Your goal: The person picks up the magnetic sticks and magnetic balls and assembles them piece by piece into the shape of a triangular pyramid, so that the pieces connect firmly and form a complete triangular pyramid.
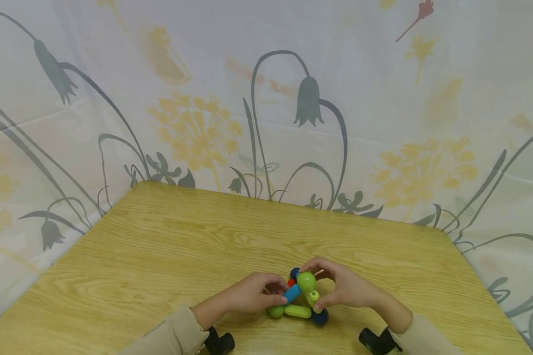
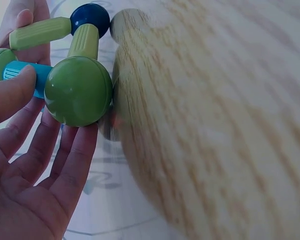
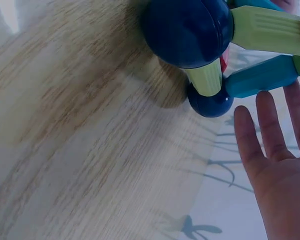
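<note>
A pyramid-like frame of magnetic-type building sticks and balls stands on the table between both hands. My left hand [image 1: 253,295] pinches its light blue stick [image 2: 41,80], thumb on the near side, just above a green ball [image 2: 79,91]. My right hand [image 1: 348,286] curves around the other side; its thumb touches the yellow-green stick [image 3: 267,31] rising from a dark blue ball [image 3: 187,31]. Another green ball [image 1: 306,281] forms the top. Right fingertips lie along a teal stick [image 3: 262,77] leading to a rear dark blue ball [image 3: 209,101]. A red piece [image 1: 291,282] is mostly hidden.
The wood-grain table [image 1: 195,236] extends around the frame. Behind it hangs a pale flower-printed curtain [image 1: 266,148] along the table's far edge. Black wrist mounts [image 1: 219,342] sit below the sleeves.
</note>
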A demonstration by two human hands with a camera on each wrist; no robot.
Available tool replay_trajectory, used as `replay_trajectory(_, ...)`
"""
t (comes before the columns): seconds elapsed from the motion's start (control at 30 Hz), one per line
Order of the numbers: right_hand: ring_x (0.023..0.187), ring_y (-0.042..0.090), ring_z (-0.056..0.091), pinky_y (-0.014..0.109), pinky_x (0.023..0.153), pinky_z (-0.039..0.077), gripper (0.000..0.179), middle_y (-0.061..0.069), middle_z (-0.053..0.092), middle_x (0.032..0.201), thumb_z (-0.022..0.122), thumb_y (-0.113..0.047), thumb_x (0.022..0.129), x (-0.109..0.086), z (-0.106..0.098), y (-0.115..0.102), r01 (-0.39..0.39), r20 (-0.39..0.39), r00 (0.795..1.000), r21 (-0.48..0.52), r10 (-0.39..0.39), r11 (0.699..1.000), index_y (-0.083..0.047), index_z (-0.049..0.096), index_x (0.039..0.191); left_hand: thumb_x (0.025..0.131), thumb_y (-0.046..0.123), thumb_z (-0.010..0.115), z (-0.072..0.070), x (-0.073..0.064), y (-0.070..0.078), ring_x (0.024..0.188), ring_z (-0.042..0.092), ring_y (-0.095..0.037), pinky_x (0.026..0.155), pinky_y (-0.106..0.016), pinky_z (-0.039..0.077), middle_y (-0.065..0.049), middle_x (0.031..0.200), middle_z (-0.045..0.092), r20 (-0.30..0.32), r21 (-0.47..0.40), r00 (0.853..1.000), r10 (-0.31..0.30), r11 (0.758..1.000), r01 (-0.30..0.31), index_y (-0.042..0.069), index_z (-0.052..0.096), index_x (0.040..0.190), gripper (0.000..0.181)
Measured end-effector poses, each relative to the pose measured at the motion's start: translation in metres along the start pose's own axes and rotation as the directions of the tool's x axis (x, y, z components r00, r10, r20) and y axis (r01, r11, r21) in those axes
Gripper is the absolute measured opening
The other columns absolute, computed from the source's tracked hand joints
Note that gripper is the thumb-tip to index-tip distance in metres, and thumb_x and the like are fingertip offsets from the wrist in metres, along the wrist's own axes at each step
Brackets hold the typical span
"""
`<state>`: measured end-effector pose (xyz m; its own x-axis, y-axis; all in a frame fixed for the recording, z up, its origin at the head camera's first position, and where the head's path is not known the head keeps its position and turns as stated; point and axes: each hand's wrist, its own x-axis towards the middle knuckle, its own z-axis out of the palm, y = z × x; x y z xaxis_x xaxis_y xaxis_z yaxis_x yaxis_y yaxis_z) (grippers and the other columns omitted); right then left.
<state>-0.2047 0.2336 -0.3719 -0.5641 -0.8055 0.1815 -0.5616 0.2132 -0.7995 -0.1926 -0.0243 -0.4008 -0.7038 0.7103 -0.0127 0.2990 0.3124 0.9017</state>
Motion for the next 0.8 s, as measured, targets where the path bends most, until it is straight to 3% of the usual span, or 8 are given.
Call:
replay_trajectory(0.27, 0.099, 0.021, 0.05, 0.036, 0.087, 0.045, 0.048, 0.009, 0.05, 0.117, 0.074, -0.009, 0.08, 0.004, -0.001, 0.003, -0.047, 0.016, 0.999, 0.051, 0.047, 0.998, -0.005, 0.048, 0.12, 0.092, 0.017, 0.061, 0.001, 0.002, -0.001, 0.086, 0.056, -0.004, 0.079, -0.022, 0.047, 0.009, 0.091, 0.059, 0.002, -0.001, 1.0, -0.005, 1.0, 0.005, 0.01, 0.063, 0.105, 0.015)
replay_trajectory(0.57, 0.099, 0.024, 0.053, 0.037, 0.086, 0.047, 0.049, 0.015, 0.05, 0.118, 0.073, -0.01, 0.081, 0.0, 0.0, 0.008, -0.071, -0.012, 0.997, 0.073, 0.072, 0.995, 0.001, 0.048, 0.121, 0.092, 0.017, 0.061, 0.003, 0.002, -0.001, 0.087, 0.056, -0.005, 0.079, -0.022, 0.047, 0.009, 0.093, 0.059, 0.004, -0.004, 1.0, -0.007, 1.0, 0.007, 0.01, 0.063, 0.107, 0.016)
replay_trajectory(0.7, 0.101, 0.023, 0.053, 0.038, 0.086, 0.048, 0.051, 0.01, 0.051, 0.12, 0.074, -0.012, 0.08, -0.008, 0.001, 0.01, -0.116, -0.06, 0.991, 0.051, 0.119, 0.992, -0.003, 0.05, 0.124, 0.093, 0.02, 0.06, -0.001, -0.002, -0.002, 0.089, 0.056, -0.007, 0.08, -0.024, 0.046, 0.008, 0.096, 0.058, -0.027, -0.011, 0.999, -0.019, 1.0, 0.019, 0.012, 0.062, 0.111, 0.02)
replay_trajectory(0.8, 0.103, 0.026, 0.052, 0.037, 0.086, 0.047, 0.049, 0.014, 0.051, 0.122, 0.073, -0.012, 0.082, -0.018, 0.001, 0.008, -0.151, -0.12, 0.981, 0.013, 0.152, 0.988, -0.005, 0.051, 0.126, 0.094, 0.022, 0.059, -0.01, -0.008, -0.005, 0.094, 0.056, -0.011, 0.082, -0.027, 0.047, 0.006, 0.1, 0.059, -0.07, 0.002, 0.997, -0.018, 1.0, 0.018, 0.01, 0.061, 0.115, 0.024)
